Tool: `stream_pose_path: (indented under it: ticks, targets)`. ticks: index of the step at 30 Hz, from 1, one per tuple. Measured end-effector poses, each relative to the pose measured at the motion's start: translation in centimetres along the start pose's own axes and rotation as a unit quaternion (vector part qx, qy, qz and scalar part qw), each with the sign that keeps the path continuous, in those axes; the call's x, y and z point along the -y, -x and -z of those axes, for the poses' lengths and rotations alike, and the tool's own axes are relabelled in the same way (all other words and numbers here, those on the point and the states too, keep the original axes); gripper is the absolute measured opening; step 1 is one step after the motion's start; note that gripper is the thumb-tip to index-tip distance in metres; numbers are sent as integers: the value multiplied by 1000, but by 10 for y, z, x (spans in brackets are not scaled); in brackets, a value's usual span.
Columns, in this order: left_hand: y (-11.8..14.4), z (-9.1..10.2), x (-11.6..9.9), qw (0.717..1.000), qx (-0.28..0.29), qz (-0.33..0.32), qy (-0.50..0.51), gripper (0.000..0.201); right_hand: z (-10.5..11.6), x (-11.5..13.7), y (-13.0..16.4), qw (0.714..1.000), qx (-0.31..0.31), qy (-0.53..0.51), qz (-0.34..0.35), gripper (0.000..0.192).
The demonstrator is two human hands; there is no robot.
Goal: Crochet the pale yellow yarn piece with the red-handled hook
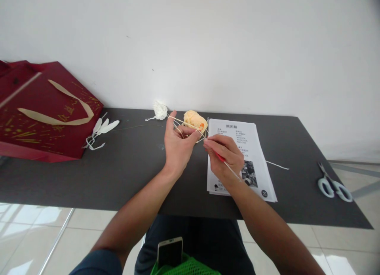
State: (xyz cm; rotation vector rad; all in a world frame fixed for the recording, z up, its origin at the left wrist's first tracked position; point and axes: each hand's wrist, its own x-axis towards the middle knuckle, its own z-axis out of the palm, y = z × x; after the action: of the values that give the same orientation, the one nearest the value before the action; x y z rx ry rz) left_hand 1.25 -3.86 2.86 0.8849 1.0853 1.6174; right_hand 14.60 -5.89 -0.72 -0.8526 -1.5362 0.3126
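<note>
Here, cream yarn (185, 126) is pinched in the left hand (178, 145) and a crochet hook (228, 165) is gripped in the right hand (224, 158), above a printed sheet (251, 144) headed "熊图解".

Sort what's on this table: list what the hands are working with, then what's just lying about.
In use: left hand, right hand, yarn strand, yarn ball, crochet hook, printed sheet.

Lying about: red bag, scissors, white tuft, white pieces, phone.

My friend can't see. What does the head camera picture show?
Two hands work pale yarn over a dark table: the left hand holds strands looped over its fingers, and the right hand holds a red-handled crochet hook. Nearby lie a printed sheet, scissors and a red bag.
</note>
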Motion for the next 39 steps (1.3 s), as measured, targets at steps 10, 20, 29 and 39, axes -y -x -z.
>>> stream_pose_path:
  ticks: [10, 20, 29, 39]
  targets:
    - [-4, 2, -9, 987, 26, 117, 110, 121, -2, -1, 3, 999, -13, -18, -31, 38]
    - [-4, 3, -6, 976, 86, 149, 133, 124, -5, -5, -18, 882, -59, -373, -283, 20]
    - [-4, 5, -7, 976, 132, 151, 88, 130, 7, -7, -28, 912, -56, -340, -222, 24]
    - [-5, 7, 7, 992, 112, -21, -48, 120, 6, -2, -19, 946, -69, -262, -178, 22]
